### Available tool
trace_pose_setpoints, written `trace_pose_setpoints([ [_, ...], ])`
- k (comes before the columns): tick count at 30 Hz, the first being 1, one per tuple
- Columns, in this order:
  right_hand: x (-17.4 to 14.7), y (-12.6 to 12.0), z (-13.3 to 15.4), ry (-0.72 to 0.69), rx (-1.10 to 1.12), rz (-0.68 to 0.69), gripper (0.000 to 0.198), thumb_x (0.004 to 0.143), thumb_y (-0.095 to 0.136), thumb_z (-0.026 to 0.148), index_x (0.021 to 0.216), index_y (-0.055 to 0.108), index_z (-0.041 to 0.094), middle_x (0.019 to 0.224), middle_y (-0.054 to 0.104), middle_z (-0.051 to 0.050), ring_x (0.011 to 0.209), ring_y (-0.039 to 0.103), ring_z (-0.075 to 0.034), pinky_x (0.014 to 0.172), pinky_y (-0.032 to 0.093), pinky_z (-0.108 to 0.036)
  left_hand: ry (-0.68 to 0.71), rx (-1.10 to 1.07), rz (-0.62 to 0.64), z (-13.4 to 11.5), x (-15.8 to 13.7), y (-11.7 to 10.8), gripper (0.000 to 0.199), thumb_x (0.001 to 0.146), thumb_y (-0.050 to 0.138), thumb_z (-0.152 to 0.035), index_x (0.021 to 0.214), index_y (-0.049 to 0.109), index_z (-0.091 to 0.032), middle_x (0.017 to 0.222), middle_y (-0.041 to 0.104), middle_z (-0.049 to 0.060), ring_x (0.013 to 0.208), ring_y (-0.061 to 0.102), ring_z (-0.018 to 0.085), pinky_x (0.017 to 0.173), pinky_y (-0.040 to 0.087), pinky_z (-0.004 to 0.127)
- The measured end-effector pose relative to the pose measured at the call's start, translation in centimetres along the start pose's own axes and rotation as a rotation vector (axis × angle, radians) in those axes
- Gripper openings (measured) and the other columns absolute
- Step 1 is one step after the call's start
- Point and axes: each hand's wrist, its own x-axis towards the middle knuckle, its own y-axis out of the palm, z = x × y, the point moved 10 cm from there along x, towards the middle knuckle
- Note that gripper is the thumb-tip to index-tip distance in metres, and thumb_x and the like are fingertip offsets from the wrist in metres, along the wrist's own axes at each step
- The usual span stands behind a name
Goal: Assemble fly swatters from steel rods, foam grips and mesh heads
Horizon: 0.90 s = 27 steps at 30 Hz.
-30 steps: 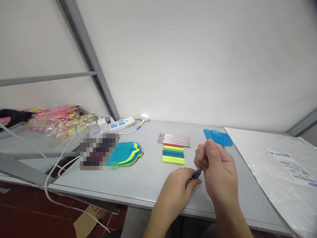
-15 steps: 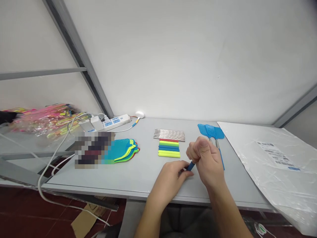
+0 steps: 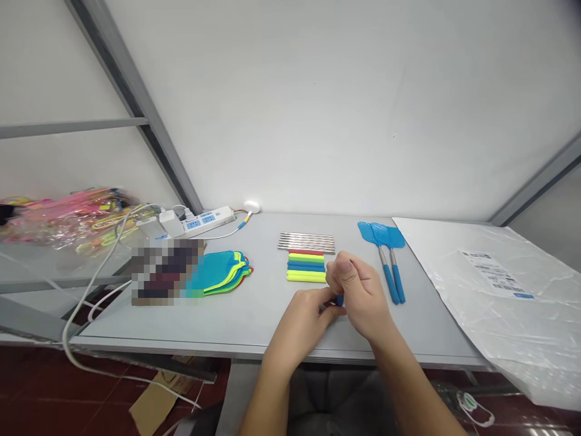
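My left hand (image 3: 305, 318) pinches a blue handle grip (image 3: 340, 300) low over the table, mostly hidden by the fingers. My right hand (image 3: 361, 297) is a fist, thumb on top, pressed against the grip's upper end. A glint of metal below this fist half a second ago suggests a metal rod inside it; the rod is hidden now. Just beyond my hands lie handle grips (image 3: 305, 266) in red, yellow-green and blue, side by side. Several metal rods (image 3: 306, 242) lie behind them. To the right rest two blue fly swatters (image 3: 388, 260) with metal shafts and blue handles.
At left are stacked swatter heads (image 3: 220, 271), blue on top, beside a pixelated patch. Behind them sits a power strip (image 3: 209, 221) with plugs and cables. Bagged colourful items (image 3: 77, 218) lie far left. A white plastic package (image 3: 481, 303) covers the table's right end.
Both hands have come closer together, and less of the blue grip shows between them. The view has shifted slightly, and the two swatters' handles are now uncovered.
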Motion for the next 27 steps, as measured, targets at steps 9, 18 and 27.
trace_pose_setpoints([
  [9, -0.4, -0.3, -0.5, 0.0, 0.003, -0.013, 0.042, 0.097, 0.043, 0.048, 0.065, 0.033, 0.022, 0.061, 0.028, 0.005, 0.056, 0.027, -0.01, 0.049, 0.022, -0.026, 0.014, -0.023, 0.025, -0.9, -0.1, 0.0, 0.019, 0.084, 0.05, -0.015, 0.083, 0.069, -0.019, 0.084, 0.073, 0.002, 0.076, 0.063, 0.019, 0.07, 0.043, 0.026],
  [18, -0.6, 0.0, -0.9, 0.002, -0.107, -0.025, 0.041, 0.098, 0.041, 0.046, 0.066, 0.031, 0.022, 0.062, 0.028, 0.005, 0.057, 0.027, -0.011, 0.051, 0.023, -0.026, -0.001, -0.014, 0.026, -0.2, 0.0, 0.1, 0.022, 0.084, 0.048, -0.012, 0.076, 0.067, -0.019, 0.076, 0.071, 0.001, 0.069, 0.062, 0.017, 0.065, 0.043, 0.025],
  [27, -1.0, 0.3, 3.4, -0.107, -0.25, -0.07, 0.038, 0.095, 0.05, 0.038, 0.062, 0.04, 0.021, 0.058, 0.035, 0.004, 0.052, 0.032, -0.011, 0.049, 0.023, -0.028, 0.003, -0.129, -0.082, -1.7, -0.8, -2.0, 0.019, 0.091, 0.053, -0.026, 0.081, 0.067, -0.018, 0.079, 0.069, 0.001, 0.074, 0.06, 0.016, 0.068, 0.044, 0.024],
])
